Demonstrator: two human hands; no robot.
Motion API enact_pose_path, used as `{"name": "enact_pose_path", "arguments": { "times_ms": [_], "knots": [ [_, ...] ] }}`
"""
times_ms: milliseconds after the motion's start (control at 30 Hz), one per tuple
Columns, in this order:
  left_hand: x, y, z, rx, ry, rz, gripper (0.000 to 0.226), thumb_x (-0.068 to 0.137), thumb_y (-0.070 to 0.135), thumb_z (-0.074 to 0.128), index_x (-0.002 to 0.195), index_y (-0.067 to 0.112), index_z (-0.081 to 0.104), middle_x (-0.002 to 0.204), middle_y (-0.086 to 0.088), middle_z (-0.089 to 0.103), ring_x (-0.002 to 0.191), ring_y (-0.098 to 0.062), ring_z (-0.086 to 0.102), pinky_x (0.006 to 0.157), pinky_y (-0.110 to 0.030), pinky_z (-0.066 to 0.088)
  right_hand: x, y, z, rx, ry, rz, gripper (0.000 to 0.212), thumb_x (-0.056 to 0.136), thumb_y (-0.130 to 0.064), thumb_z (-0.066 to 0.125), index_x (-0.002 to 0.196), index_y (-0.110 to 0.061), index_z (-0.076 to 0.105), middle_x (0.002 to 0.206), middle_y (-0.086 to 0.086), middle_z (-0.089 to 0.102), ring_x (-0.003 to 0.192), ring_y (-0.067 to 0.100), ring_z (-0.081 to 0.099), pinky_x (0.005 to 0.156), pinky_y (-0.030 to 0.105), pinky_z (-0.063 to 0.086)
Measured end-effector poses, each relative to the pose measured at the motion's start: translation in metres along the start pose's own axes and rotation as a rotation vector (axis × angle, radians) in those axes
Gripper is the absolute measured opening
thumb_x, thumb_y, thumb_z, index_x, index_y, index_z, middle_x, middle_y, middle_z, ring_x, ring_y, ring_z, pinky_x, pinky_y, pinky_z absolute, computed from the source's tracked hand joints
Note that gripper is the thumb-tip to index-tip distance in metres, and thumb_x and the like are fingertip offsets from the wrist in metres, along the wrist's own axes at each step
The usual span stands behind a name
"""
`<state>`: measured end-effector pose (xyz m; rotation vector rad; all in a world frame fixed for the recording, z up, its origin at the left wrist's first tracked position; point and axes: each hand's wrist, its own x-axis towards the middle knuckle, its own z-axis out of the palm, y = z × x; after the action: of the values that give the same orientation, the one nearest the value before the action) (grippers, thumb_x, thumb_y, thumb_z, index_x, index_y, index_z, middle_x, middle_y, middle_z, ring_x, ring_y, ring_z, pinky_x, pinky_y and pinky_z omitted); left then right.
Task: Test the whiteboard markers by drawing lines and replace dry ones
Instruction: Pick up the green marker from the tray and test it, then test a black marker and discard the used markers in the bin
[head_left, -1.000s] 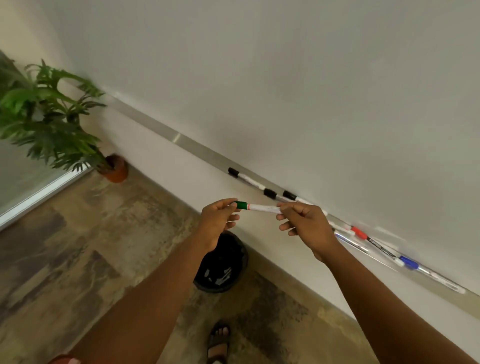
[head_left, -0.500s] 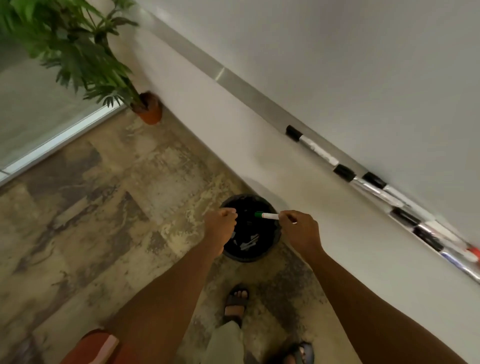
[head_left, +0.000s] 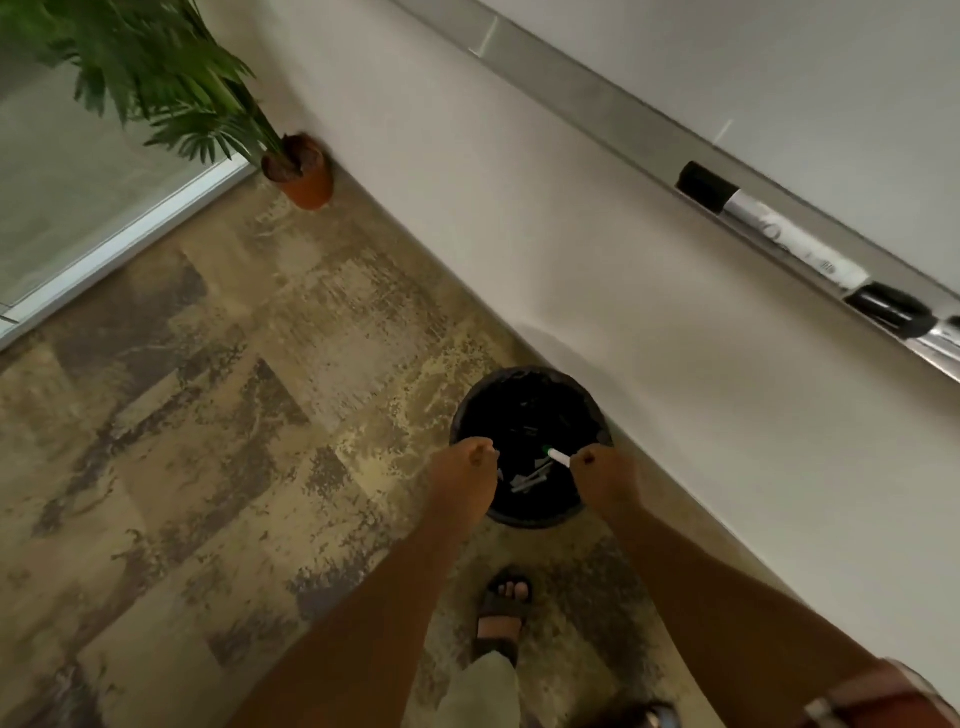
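My right hand (head_left: 602, 470) pinches a white marker with a green end (head_left: 557, 456), holding it over the open mouth of a round black bin (head_left: 530, 519) on the floor. The hand covers most of the marker's barrel. My left hand (head_left: 462, 467) hovers over the bin's left rim with its fingers curled, and nothing shows in it. Pale scraps lie at the bottom of the bin. On the whiteboard's metal tray (head_left: 597, 98) at the upper right lie a white marker with a black cap (head_left: 779, 234) and a second black-capped marker (head_left: 891, 309).
The bin stands against the white wall (head_left: 519, 234) below the whiteboard (head_left: 779, 52). A potted plant (head_left: 301, 171) sits in the far corner beside a glass panel. My sandalled foot (head_left: 504, 613) is just behind the bin on the mottled floor.
My view has swung down from the tray to the floor. Both hands dropped from tray height to just above the bin, and my left hand came off the marker's green end.
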<state>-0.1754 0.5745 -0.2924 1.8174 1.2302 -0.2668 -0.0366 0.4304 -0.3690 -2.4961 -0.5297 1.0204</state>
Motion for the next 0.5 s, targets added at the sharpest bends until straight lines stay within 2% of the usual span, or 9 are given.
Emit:
{"name": "enact_pose_path", "arguments": {
  "times_ms": [67,133,167,233,267,367,433,500],
  "knots": [
    [-0.004,-0.002,0.000,0.024,-0.014,0.005,0.039,0.109,0.030,0.037,0.138,0.013,0.057,0.088,0.005,0.062,0.060,0.000,0.043,0.054,-0.012,0.034,-0.006,0.010,0.000,0.005,-0.018,0.039,0.044,0.102,-0.016,0.046,0.061,-0.023,0.034,0.054,-0.003,0.031,0.047,0.014,0.027,0.049,0.027,0.025],
    [-0.011,0.002,-0.004,0.043,-0.015,0.002,0.040,0.108,0.031,0.037,0.140,0.016,0.056,0.114,-0.003,0.067,0.072,-0.005,0.053,0.061,-0.013,0.036,-0.016,0.018,-0.004,0.015,-0.030,0.081,0.043,0.100,-0.013,0.048,0.060,-0.023,0.036,0.056,-0.003,0.034,0.050,0.014,0.031,0.051,0.026,0.028],
    [-0.014,0.005,-0.006,0.051,-0.017,0.004,0.040,0.108,0.032,0.037,0.140,0.016,0.056,0.124,-0.004,0.066,0.084,-0.012,0.059,0.067,-0.016,0.039,-0.022,0.019,-0.008,0.016,-0.032,0.111,0.037,0.099,-0.014,0.048,0.063,-0.022,0.042,0.059,-0.002,0.040,0.054,0.016,0.037,0.054,0.026,0.033],
    [-0.021,0.014,-0.008,0.059,-0.030,0.017,0.040,0.108,0.032,0.038,0.139,0.018,0.057,0.134,-0.003,0.062,0.110,-0.019,0.061,0.080,-0.019,0.039,-0.037,0.014,-0.021,0.015,-0.021,0.160,0.026,0.098,-0.019,0.049,0.072,-0.021,0.051,0.069,0.000,0.051,0.064,0.020,0.047,0.062,0.030,0.041],
    [-0.024,0.020,-0.009,0.059,-0.042,0.030,0.039,0.108,0.033,0.038,0.139,0.019,0.057,0.134,-0.002,0.062,0.113,-0.019,0.060,0.082,-0.020,0.040,-0.044,0.011,-0.027,0.023,-0.009,0.150,0.029,0.098,-0.019,0.049,0.069,-0.021,0.049,0.066,0.000,0.049,0.061,0.019,0.045,0.059,0.030,0.039],
    [-0.035,0.046,-0.011,0.026,-0.070,0.093,0.039,0.108,0.033,0.036,0.139,0.020,0.056,0.124,-0.008,0.066,0.104,-0.023,0.063,0.084,-0.028,0.047,-0.063,-0.001,-0.052,0.059,0.059,0.074,0.040,0.098,-0.015,0.048,0.060,-0.020,0.035,0.057,0.000,0.034,0.050,0.016,0.029,0.051,0.031,0.027],
    [-0.045,0.071,-0.014,0.011,-0.055,0.137,0.038,0.108,0.030,0.037,0.138,0.019,0.058,0.114,-0.008,0.068,0.099,-0.023,0.064,0.080,-0.026,0.044,-0.075,-0.013,-0.075,0.040,0.098,0.047,0.036,0.099,-0.016,0.046,0.063,-0.016,0.041,0.059,0.002,0.039,0.049,0.015,0.031,0.049,0.028,0.026],
    [-0.056,0.094,-0.016,-0.009,-0.027,0.189,0.032,0.107,0.030,0.038,0.126,0.026,0.064,0.084,0.006,0.062,0.073,-0.009,0.056,0.066,-0.020,0.040,-0.086,-0.027,-0.098,-0.002,0.124,0.007,0.032,0.101,-0.020,0.044,0.072,-0.010,0.054,0.066,0.004,0.050,0.053,0.013,0.039,0.047,0.024,0.029]
  ]
}}
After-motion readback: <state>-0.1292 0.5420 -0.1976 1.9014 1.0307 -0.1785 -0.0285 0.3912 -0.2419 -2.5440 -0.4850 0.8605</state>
